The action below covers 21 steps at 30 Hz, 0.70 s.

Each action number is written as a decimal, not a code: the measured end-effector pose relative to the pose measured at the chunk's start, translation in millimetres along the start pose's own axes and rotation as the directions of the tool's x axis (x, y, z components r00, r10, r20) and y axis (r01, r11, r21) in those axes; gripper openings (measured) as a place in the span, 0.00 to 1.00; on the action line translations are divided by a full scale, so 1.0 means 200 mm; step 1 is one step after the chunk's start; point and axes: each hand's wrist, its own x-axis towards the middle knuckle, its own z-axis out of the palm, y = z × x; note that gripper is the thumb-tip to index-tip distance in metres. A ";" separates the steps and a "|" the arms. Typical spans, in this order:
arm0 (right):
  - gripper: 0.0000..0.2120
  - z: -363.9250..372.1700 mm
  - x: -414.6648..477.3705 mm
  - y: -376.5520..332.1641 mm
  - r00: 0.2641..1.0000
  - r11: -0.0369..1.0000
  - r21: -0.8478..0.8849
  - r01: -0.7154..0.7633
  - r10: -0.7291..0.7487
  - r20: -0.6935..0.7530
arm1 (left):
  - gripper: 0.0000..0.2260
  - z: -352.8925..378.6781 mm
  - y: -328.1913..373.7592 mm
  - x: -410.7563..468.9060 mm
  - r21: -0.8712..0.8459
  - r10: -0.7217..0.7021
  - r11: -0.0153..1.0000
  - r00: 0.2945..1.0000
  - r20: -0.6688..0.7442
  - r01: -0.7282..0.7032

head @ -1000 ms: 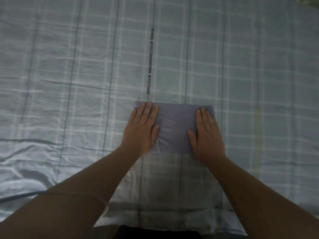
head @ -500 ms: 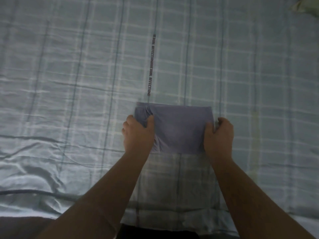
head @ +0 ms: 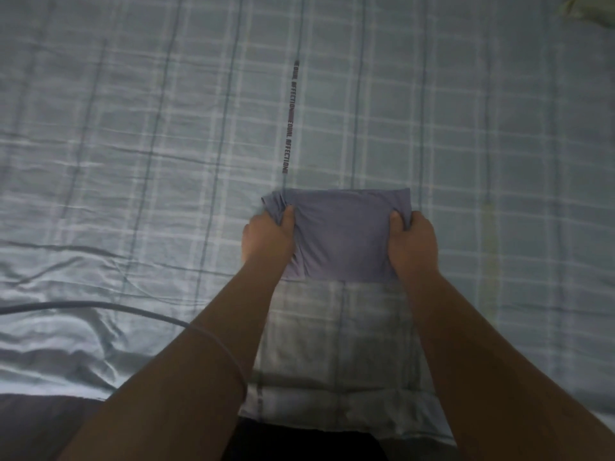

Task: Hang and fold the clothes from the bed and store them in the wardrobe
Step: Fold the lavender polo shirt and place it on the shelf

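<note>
A big bed fills the whole view, covered in a blue-grey sheet with checks on it. A thin line of printed words runs down the middle of the sheet. Something pale peeks in at the far right corner, but too little shows to say what it is. No wardrobe can be seen from here.

The folded cloth is a small purple-grey square. It is close to the near edge of the bed, about midway along it, just below the end of the printed line. It looks neat, with a few small wrinkles by each thumb.

The left hand holds the left side of the cloth and the right hand holds the right side. Each thumb lies on top and the fingers are tucked under, so both hands are pinched tight on the cloth. I think they hold two sides like this so the folds do not fall open when it goes up — one hand alone would let the other side flop. I cannot tell if the cloth is off the sheet yet.

A thin cable lies on the sheet by the near edge, on the left, and loops over the left arm. It could snag when the arms pull back.

The folding looks done for this one. The next bit is likely to lift it level and carry it to the wardrobe — with a soft, even hold.
</note>
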 end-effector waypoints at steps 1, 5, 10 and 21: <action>0.16 -0.01 -0.01 0.00 1.000 1.000 0.018 0.012 -0.012 0.005 | 0.28 -0.01 0.00 -0.01 -0.053 0.015 0.999 1.000 0.007 -0.014; 0.16 -0.13 -0.10 -0.01 0.996 0.990 0.111 0.087 -0.090 0.026 | 0.18 -0.10 0.00 -0.08 -0.284 0.081 0.956 0.996 0.032 -0.068; 0.15 -0.44 -0.27 -0.14 0.981 0.946 0.271 0.180 -0.194 0.027 | 0.10 -0.38 0.07 -0.31 -0.556 0.116 0.830 0.990 0.084 -0.050; 0.16 -1.32 -0.92 -0.73 0.943 0.775 0.591 0.226 -0.327 0.067 | 0.22 -1.27 0.30 -1.17 -0.741 0.276 0.600 0.947 -0.164 -0.303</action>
